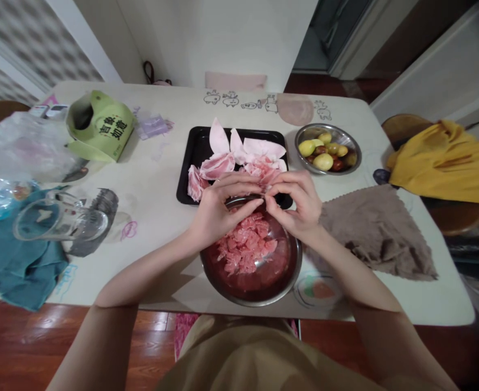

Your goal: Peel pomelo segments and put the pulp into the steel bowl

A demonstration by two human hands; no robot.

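Note:
My left hand (227, 209) and my right hand (294, 203) meet over the far rim of a steel bowl (292, 279). Their fingertips pinch a small pink piece of pomelo, mostly hidden by the fingers. Loose pink pomelo flesh (245, 244) lies heaped in the bowl. Just beyond my hands is a black tray (186, 163) holding thick pale pomelo peel (264, 147) and pink segments with membrane (218, 165). My knuckles cover part of the tray's near side.
A small steel bowl (355, 163) of green and brown fruit stands right of the tray, near a brown cloth (382, 233). Leftward are a glass pitcher (60, 217), a teal cloth (23, 266), a green paper box (101, 127) and plastic bags (27, 146). Yellow fabric (447, 163) drapes a chair.

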